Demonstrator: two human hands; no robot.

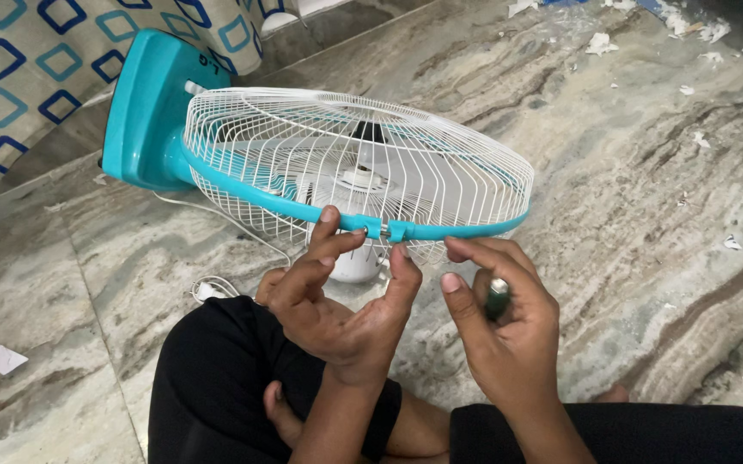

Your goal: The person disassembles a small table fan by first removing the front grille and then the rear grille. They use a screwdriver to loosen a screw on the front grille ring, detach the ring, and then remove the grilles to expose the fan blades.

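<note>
Your left hand [341, 301] is raised to the near edge of the fan [320, 163], palm turned up toward you; its fingers [330, 225] are spread open around the clip [387, 230] on the teal rim band [243, 191], index tip touching the band just left of the clip, thumb touching just right of it, nothing clamped in the palm. Your right hand [500, 314] sits just beside the left, index finger stretched out to the band right of the clip, the other fingers closed around a screwdriver [497, 298], of which only a green handle with a pale end shows between them; the tip is hidden. The fan lies tipped over on the floor [646, 198], its white wire cage [363, 142] facing up and toward you, white hub visible through the wires, teal blades partly seen behind them. The teal base [144, 107] stands on edge at the far left, against a curtain [36, 77] patterned with blue squares. A white cord [217, 225] runs from under the cage across the floor to a white plug [208, 292] near your left knee. You sit with legs crossed in black cloth [217, 378], one bare foot showing under your left forearm. Floor is grey veined marble. White scraps [599, 43] lie scattered at the far right, well apart from the fan; one white paper piece [4, 358] lies at the near left.
</note>
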